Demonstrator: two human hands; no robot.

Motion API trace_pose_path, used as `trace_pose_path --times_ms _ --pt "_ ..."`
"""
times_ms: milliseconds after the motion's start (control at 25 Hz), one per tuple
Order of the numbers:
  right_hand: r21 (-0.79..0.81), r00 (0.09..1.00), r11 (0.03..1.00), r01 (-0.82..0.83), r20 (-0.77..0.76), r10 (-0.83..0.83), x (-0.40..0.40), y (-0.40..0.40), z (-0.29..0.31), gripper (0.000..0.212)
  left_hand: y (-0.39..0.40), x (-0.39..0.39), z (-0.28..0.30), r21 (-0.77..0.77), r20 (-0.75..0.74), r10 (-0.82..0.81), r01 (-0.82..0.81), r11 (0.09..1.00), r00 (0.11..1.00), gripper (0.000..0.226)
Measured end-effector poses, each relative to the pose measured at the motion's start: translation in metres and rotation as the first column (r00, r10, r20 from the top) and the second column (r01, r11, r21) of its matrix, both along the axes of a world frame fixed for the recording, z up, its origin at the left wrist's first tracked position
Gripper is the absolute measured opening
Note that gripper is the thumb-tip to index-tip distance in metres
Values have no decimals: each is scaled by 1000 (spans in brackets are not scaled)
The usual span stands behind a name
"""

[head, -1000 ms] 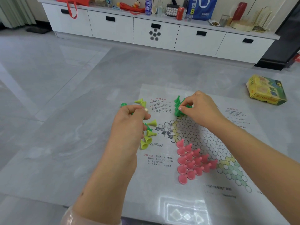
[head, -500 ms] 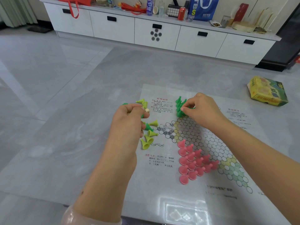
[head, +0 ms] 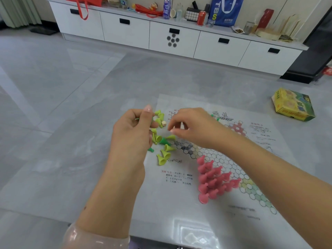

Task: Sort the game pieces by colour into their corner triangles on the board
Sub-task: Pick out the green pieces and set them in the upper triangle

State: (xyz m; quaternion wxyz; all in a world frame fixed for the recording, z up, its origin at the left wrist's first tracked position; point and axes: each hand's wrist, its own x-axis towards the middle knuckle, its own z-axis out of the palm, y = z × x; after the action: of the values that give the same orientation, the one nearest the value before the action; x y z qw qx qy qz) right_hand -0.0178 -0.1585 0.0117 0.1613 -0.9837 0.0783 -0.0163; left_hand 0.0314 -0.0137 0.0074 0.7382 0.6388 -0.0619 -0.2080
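The paper game board (head: 181, 198) lies on the grey table. My left hand (head: 134, 133) hovers at the board's left edge, its fingers curled round dark green pieces; one tip (head: 137, 119) sticks out. My right hand (head: 192, 126) reaches across to it, with bent fingertips close to the left thumb and nothing visible between them. Yellow-green pieces (head: 164, 155) and one dark green piece (head: 164, 141) lie loose beneath my hands. Pink pieces (head: 212, 178) stand packed in the near-left triangle. Standing green pieces (head: 218, 119) are mostly hidden behind my right hand.
A yellow and green game box (head: 292, 105) lies on the table at the far right. A white cabinet (head: 176, 38) with bottles, bags and clutter on top runs along the back wall. The table's near edge (head: 161, 239) is just below my arms.
My right hand has left the standing green pieces and moved left to my left hand. My left hand has stayed over the loose pile, still gripping green pieces.
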Motion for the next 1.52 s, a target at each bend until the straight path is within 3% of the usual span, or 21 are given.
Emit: trace_pose_path --times_ms 200,360,440,520,560,640,720,840,960,1080,1280,1360,1440,1520 --pt "-65 994 998 -12 -112 5 23 15 -20 11 11 12 -1 -64 -95 45 -51 997 994 24" --pt "-69 991 998 4 -134 -13 28 18 -19 9 17 21 -1 -213 -347 59 -140 967 936 16" --pt "76 997 994 75 -9 -74 28 21 -7 8 19 22 -1 -251 -411 57 -173 952 910 13" --pt "347 974 934 79 175 -147 30 34 10 9 18 21 -2 -257 -427 37 -161 953 904 12" --pt "451 965 891 44 211 -154 31 42 18 10 18 19 -2 -264 -430 9 -135 955 903 12" --pt "493 979 870 -26 187 -76 33 57 25 10 16 17 -1 -300 -438 -55 -89 950 897 18" --pt "447 985 893 -48 171 -32 35 63 23 9 17 17 -1 -319 -478 -64 -105 942 876 22" --pt "406 969 914 16 219 -115 36 50 16 10 22 23 -2 -320 -541 -58 -142 937 839 19" --pt "76 998 997 -28 61 23 34 44 1 6 24 29 -6 -336 -556 -41 -180 925 830 18" --pt "-164 984 977 -138 -138 116 31 52 -15 10 25 31 -8 -341 -531 10 -225 913 847 18" --pt "-270 986 949 -164 -71 151 31 62 -31 12 25 29 -9 -300 -468 32 -192 934 883 19" --pt "-167 994 980 -109 -12 109 27 59 -28 9 24 27 -8 -282 -454 26 -172 944 891 20" --pt "124 995 990 63 73 -72 19 52 -14 8 22 25 -8 -240 -425 10 -123 963 905 19" --pt "523 949 832 185 126 -290 9 44 2 9 18 19 -8 -171 -370 -48 -18 985 928 21"
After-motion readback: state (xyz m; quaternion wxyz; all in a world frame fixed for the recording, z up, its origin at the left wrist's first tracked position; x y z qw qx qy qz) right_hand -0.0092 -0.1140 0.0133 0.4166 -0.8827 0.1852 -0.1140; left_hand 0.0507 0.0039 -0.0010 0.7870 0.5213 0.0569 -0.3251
